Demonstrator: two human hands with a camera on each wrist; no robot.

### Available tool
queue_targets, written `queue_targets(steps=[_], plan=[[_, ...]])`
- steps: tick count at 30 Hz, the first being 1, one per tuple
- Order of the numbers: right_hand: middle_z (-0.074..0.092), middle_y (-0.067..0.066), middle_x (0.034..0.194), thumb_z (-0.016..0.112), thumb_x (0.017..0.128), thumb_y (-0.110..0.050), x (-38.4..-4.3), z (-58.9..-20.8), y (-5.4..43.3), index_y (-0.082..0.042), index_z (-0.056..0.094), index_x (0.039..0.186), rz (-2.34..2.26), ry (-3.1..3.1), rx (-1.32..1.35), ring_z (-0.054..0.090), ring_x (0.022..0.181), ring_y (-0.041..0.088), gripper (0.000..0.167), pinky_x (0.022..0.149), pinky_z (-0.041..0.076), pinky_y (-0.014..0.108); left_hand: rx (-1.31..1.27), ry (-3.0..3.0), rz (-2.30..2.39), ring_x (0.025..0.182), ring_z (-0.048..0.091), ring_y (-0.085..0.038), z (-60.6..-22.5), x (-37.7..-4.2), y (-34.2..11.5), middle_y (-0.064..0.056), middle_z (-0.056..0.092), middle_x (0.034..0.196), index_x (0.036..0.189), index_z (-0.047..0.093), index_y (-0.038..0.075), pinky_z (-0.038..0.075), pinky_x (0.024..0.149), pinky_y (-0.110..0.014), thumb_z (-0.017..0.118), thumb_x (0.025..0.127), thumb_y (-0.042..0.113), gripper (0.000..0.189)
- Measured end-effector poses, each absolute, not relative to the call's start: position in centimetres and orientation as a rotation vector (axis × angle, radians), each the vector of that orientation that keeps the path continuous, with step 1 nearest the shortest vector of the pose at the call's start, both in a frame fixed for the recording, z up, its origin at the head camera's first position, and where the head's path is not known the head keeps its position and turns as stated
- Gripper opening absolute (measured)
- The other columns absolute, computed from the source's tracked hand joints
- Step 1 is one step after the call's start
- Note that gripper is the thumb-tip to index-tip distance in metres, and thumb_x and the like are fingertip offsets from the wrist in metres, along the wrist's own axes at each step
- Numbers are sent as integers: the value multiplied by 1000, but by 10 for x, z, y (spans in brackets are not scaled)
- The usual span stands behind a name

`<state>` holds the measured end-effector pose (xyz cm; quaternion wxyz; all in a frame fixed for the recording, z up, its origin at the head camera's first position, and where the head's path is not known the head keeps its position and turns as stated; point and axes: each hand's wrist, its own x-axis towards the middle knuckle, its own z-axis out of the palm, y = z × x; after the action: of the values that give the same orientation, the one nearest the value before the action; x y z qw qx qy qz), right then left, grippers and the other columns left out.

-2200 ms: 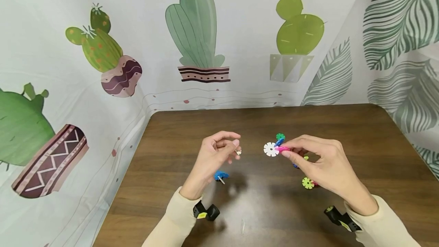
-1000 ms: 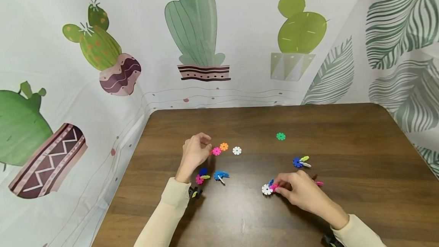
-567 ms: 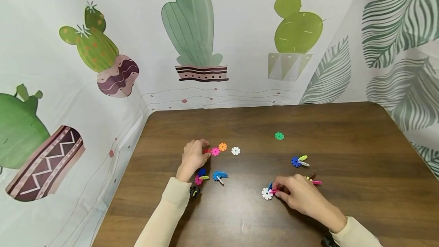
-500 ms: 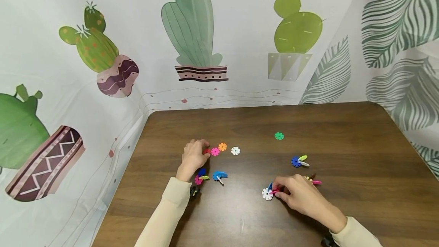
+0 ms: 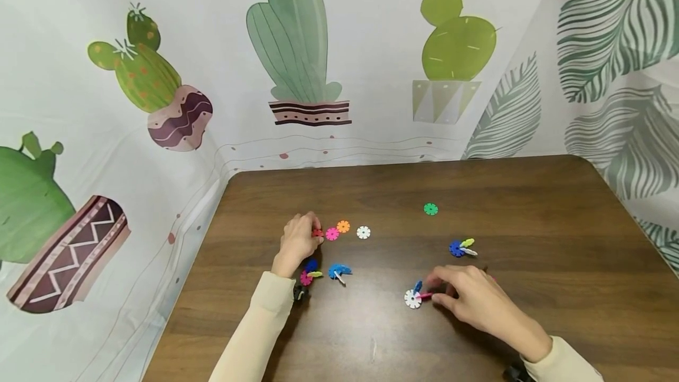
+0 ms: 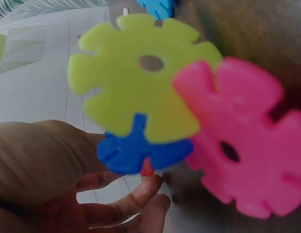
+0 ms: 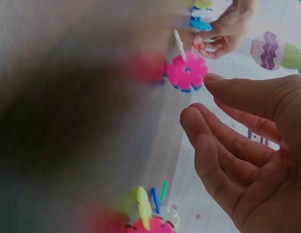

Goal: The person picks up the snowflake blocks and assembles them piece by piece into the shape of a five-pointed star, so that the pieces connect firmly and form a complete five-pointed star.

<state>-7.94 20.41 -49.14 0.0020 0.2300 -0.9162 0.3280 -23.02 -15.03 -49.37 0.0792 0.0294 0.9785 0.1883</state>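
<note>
Pinching red disc (image 5: 317,233): left grip (image 5: 299,239) | right grip (image 5: 474,296): parted, empty, beside tricolour cluster (image 5: 417,297)

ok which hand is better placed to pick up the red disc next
Left, I'd judge: the left hand is directly at the red disc, though whether it grips it is unclear. The right hand is much farther away, beside the joined white, blue and pink discs.

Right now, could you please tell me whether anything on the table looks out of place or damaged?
Only a pale streak on the near part of the table stands out, lighter than the brown surface around it; scratch or glare, I cannot tell. The visible notched discs show no plain damage.
</note>
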Motion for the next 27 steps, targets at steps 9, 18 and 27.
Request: queue_targets(steps=[9,18,27], plan=[[79,-8,95,91,85,-11,-82,-483,210,-20,76,104,977,-2881,684,60,73,-9,26,60,51,19,134,2941,618,82,61,-29,-494,-228,-154,-9,71,95,103,66,13,53,73,-45,84,93,11,21],[79,-9,95,89,88,-15,-83,-486,206,-22,77,103,997,-2879,703,59,72,-10,21,58,49,19,342,2998,776,83,69,-26,-486,-218,-150,-11,81,97,101,72,9,57,83,-48,82,92,1,16],[77,-12,93,87,89,-13,-84,-487,202,-19,78,104,958,-2858,702,56,71,-11,18,58,48,17,575,2804,1115,77,73,-9,-460,-188,-122,0,81,90,110,80,8,60,73,-23,75,96,2,16]])
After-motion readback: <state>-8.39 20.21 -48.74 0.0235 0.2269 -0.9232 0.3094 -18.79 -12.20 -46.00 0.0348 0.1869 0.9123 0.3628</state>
